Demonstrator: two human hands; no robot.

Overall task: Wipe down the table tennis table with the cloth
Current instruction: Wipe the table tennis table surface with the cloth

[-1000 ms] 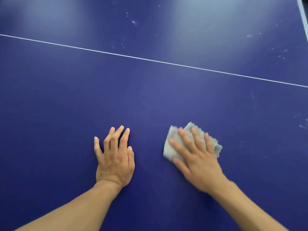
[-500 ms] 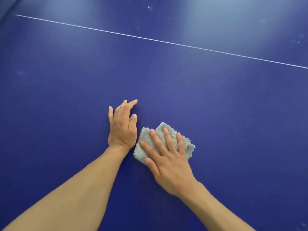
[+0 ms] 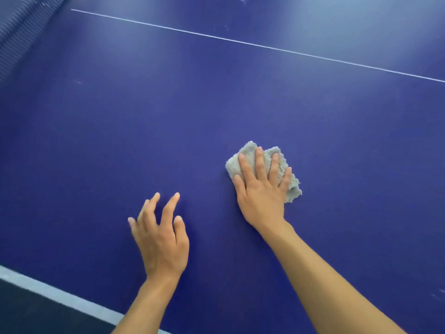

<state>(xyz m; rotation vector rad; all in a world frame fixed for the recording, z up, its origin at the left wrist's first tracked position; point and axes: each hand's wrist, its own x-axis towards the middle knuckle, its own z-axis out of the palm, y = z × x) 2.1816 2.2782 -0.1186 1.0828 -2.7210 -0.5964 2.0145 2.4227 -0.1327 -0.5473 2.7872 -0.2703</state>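
Right hand (image 3: 262, 196) presses flat-fingered on the grey cloth (image 3: 246, 151) mid-desk (image 3: 120, 128), left hand (image 3: 161, 239) splayed and empty nearby; specks (image 3: 242, 0) past the white line (image 3: 240, 42) look unwiped.

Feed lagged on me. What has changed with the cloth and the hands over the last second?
The right hand slid the cloth in beside the left hand, then back out to the right, so there is a gap between them again. The left hand's fingers have spread apart. Nothing was gripped or let go: the right hand still presses flat on the cloth on the table, and the left hand holds nothing.
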